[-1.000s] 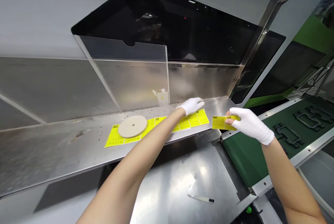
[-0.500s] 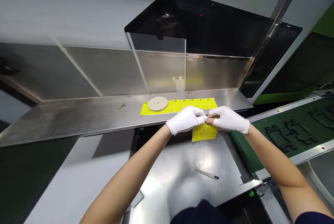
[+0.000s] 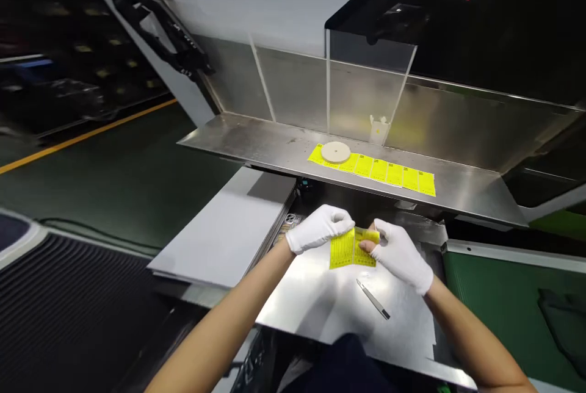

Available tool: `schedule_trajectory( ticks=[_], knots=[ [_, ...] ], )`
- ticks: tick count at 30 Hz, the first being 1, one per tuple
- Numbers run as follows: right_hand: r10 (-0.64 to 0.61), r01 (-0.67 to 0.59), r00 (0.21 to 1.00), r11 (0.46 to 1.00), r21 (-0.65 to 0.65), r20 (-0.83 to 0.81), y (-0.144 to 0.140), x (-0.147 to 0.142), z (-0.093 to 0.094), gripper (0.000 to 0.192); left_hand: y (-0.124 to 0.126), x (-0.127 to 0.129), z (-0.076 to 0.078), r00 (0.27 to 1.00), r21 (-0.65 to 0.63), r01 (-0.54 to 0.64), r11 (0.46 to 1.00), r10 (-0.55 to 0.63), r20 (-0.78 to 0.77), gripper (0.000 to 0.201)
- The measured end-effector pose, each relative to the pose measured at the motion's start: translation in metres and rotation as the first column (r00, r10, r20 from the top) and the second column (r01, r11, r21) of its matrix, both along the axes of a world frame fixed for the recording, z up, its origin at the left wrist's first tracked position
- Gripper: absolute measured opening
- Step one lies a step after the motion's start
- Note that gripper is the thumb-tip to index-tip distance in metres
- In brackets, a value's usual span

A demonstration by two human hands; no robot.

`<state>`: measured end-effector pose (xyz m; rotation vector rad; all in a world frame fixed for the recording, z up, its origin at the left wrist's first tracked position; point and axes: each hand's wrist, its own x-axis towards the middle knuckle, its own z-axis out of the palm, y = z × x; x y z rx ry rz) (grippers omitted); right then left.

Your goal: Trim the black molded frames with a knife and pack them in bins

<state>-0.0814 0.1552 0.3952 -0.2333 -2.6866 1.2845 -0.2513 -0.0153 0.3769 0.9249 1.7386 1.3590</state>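
Observation:
Between my two white-gloved hands hangs a small sheet of yellow printed labels (image 3: 342, 251), with a seam down its middle. My left hand (image 3: 320, 228) pinches its upper left part. At the upper right, my right hand (image 3: 396, 249) grips the sheet, bare thumb tip on its front. Below, a slim craft knife (image 3: 373, 299) with a dark end lies on the metal work surface (image 3: 315, 307). Beyond the hands, a strip of yellow labels (image 3: 379, 169) rests on the steel shelf (image 3: 256, 141), and a round off-white disc (image 3: 336, 152) sits on the strip's left part.
A white board (image 3: 220, 228) lies left of the work surface. To the right runs a green conveyor belt (image 3: 489, 295) carrying a dark part (image 3: 563, 326). Behind the shelf stands a clear panel with a small white holder (image 3: 378, 130). A black ribbed surface (image 3: 82, 301) is at lower left.
The view has swung left, bringing the floor and ribbed surface into sight. My hands have come lower, away from the shelf, and moved slightly apart, showing more of the label sheet.

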Motion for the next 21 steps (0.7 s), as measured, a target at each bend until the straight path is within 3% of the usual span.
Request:
schedule_trajectory(
  ticks=[2, 4, 5, 7, 9, 10, 13, 15, 17, 19, 21],
  knots=[
    [0.086, -0.084, 0.971, 0.996, 0.016, -0.223, -0.004, 0.017, -0.016, 0.017, -0.011, -0.001, -0.03, 0.989, -0.024, -0.145, 0.989, 0.146, 0.026, 0.054],
    [0.179, -0.213, 0.907, 0.976, -0.048, -0.382, -0.01, 0.034, -0.032, 0.012, -0.035, 0.005, -0.064, 0.946, -0.044, -0.319, 0.947, 0.321, 0.053, 0.054],
    [0.161, -0.229, 0.9, 0.965, -0.127, -0.404, -0.014, 0.04, -0.04, 0.011, -0.051, 0.012, -0.079, 0.917, -0.051, -0.391, 0.919, 0.394, 0.069, 0.054],
    [0.012, -0.118, 0.95, 0.939, -0.324, -0.311, -0.025, 0.043, -0.056, 0.016, -0.088, 0.038, -0.103, 0.866, -0.048, -0.485, 0.873, 0.487, 0.115, 0.057],
    [-0.083, 0.024, 0.991, 0.888, -0.46, -0.109, -0.045, 0.033, -0.073, 0.029, -0.122, 0.079, -0.113, 0.834, -0.015, -0.53, 0.848, 0.524, 0.171, 0.064],
    [-0.06, 0.042, 0.998, 0.863, -0.503, -0.021, -0.059, 0.026, -0.081, 0.035, -0.136, 0.102, -0.113, 0.823, 0.011, -0.544, 0.839, 0.531, 0.201, 0.067],
    [0.172, -0.074, 0.979, 0.792, -0.606, 0.105, -0.108, 0.012, -0.101, 0.046, -0.158, 0.167, -0.107, 0.756, 0.098, -0.622, 0.777, 0.564, 0.332, 0.066],
    [0.347, -0.186, 0.929, 0.736, -0.651, 0.127, -0.137, 0.014, -0.109, 0.048, -0.167, 0.199, -0.105, 0.668, 0.125, -0.714, 0.689, 0.616, 0.417, 0.059],
    [0.564, -0.327, 0.819, 0.612, -0.72, 0.108, -0.161, 0.021, -0.114, 0.056, -0.179, 0.224, -0.109, 0.564, 0.131, -0.801, 0.584, 0.664, 0.492, 0.059],
    [0.774, -0.41, 0.628, 0.416, -0.812, 0.079, -0.182, 0.027, -0.119, 0.081, -0.199, 0.251, -0.117, 0.488, 0.147, -0.851, 0.503, 0.658, 0.573, 0.068],
    [0.909, -0.413, 0.404, 0.282, -0.866, 0.103, -0.209, 0.03, -0.126, 0.093, -0.221, 0.284, -0.13, 0.418, 0.157, -0.89, 0.427, 0.63, 0.655, 0.073]
  ],
)
